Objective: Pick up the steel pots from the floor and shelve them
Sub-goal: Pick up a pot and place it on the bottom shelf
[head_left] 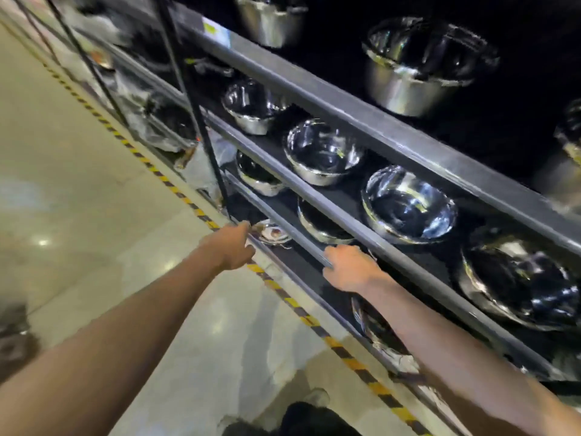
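A small steel pot (274, 235) sits on the bottom shelf, partly hidden behind the grey shelf rail (283, 221). My left hand (231, 248) reaches to its left rim, and the fingertips seem to pinch the rim or handle; blur hides the detail. My right hand (349, 269) is further right, its fingers curled over the same rail's edge. Several shiny steel pots, such as one (408, 204) on the shelf above and a tall one (418, 67) on the top shelf, stand in rows. Another pot (374, 328) lies under my right forearm.
The dark metal rack (393, 133) runs diagonally from upper left to lower right. Black uprights (188, 89) divide it. Yellow-black hazard tape (283, 294) marks the pale glossy floor (94, 184) along the rack's foot. Plastic-wrapped goods (163, 127) fill the far-left bays.
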{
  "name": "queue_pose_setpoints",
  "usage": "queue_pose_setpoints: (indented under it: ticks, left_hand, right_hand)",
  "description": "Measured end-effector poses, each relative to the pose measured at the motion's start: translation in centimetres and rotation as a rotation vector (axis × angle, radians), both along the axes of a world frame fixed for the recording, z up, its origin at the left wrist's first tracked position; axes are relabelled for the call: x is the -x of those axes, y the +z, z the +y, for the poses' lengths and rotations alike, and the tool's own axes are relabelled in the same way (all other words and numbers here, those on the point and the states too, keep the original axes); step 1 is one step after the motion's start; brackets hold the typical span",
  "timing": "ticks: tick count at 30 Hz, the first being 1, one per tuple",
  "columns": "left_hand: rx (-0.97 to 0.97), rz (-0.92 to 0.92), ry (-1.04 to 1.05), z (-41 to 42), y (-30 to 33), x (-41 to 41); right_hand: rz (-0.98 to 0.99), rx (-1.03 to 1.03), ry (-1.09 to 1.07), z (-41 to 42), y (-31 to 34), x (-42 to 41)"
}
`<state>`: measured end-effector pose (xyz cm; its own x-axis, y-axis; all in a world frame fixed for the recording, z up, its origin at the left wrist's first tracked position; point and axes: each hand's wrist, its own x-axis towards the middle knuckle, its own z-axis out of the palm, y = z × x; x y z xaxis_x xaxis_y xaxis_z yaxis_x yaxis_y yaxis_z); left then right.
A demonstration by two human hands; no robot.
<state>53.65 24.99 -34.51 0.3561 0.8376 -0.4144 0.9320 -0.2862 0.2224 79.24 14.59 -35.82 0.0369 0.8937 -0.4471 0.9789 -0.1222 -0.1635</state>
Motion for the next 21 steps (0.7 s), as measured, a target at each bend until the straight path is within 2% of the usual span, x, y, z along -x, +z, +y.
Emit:
queue_pose_setpoints:
  ticks: [4, 10, 15, 21]
  left_hand:
    - [-0.050, 0.016, 0.158, -0.6, 2.5, 10.1]
    - [-0.063, 0.038, 0.403, -4.0, 4.6, 25.6]
    - [-0.076, 0.093, 0.581, -7.9, 4.9, 36.6]
    - [-0.013, 0.130, 0.776, -12.4, 3.3, 45.8]
  right_hand:
    - [-0.004, -0.145, 0.187, 4.6, 3.9, 8.8]
    - [-0.057, -0.231, 0.402, 8.0, 7.4, 23.0]
    - [-0.062, -0.225, 0.563, 9.3, 8.1, 33.8]
    - [-0.105, -0.201, 0.794, 10.7, 7.0, 45.0]
